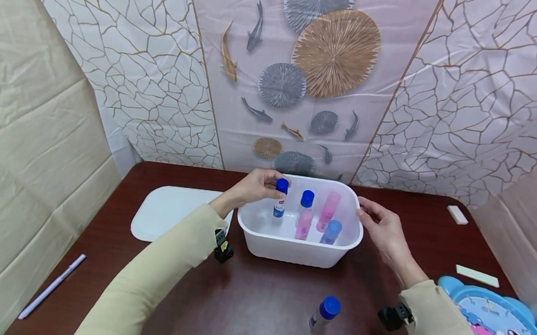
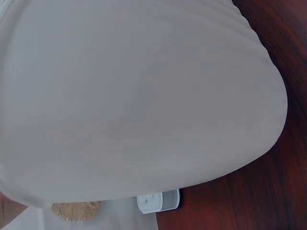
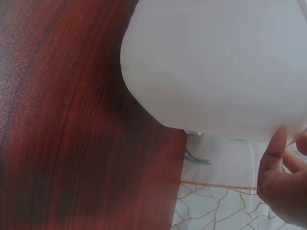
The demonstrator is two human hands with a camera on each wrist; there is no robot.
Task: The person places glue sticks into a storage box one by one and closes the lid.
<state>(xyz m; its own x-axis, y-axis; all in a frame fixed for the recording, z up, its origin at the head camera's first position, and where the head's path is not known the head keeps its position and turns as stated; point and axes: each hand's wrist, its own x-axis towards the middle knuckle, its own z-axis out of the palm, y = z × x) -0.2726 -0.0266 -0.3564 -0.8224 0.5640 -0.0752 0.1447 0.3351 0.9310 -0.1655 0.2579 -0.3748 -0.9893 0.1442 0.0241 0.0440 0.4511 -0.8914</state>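
A white plastic tub [image 1: 295, 251] stands at the back middle of the table. Over its left end, my left hand [image 1: 256, 186] pinches a glue stick [image 1: 279, 209] with a blue cap, upright inside the tub. My right hand [image 1: 384, 230] grips the tub's right rim between thumb and fingers; the right wrist view shows the thumb [image 3: 276, 148] against the outer wall. Inside the tub are a blue-capped glue stick [image 1: 307, 198], two pink sticks [image 1: 329, 209] and a light-blue-capped one [image 1: 332, 231]. The tub's wall [image 2: 144, 96] fills most of the left wrist view.
Another blue-capped glue stick [image 1: 325, 313] stands on the table in front of the tub. A white lid [image 1: 165, 212] lies left, a pen [image 1: 52, 287] at the left edge. To the right are a blue cartoon clock [image 1: 498, 322] and two pale blocks [image 1: 476, 276].
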